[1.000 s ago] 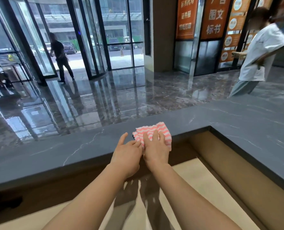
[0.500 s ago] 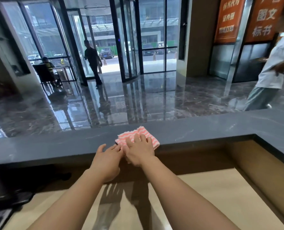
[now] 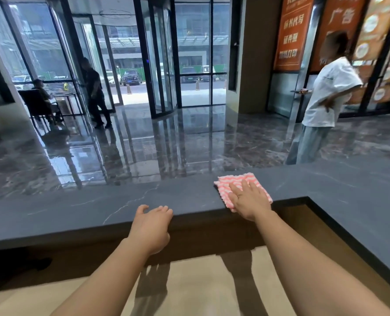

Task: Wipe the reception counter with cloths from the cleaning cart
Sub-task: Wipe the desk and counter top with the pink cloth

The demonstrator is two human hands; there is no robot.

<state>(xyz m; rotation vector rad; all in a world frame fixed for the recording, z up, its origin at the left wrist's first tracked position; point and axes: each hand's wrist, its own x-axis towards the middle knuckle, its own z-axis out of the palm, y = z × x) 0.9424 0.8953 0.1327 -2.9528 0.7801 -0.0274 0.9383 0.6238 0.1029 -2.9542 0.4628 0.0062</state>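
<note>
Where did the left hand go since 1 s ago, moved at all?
Yes. The left hand came off the pink cloth and sits further left on the near edge of the counter, farther from its inner corner. The right hand presses the cloth flat.

- right hand [image 3: 248,199] flat over cloth [image 3: 237,180]: cloth's middle and near edge hidden, only far and side margins show.
- left hand [image 3: 150,226] at counter [image 3: 98,213] lip: contact or gap, cannot tell.
- forearms [image 3: 303,270] cut by bottom edge.
- counter runs out of frame left and right.
- person in white shirt [image 3: 330,92]: face blurred, feet behind counter.
- orange signs [image 3: 291,35] cropped at top.
</note>
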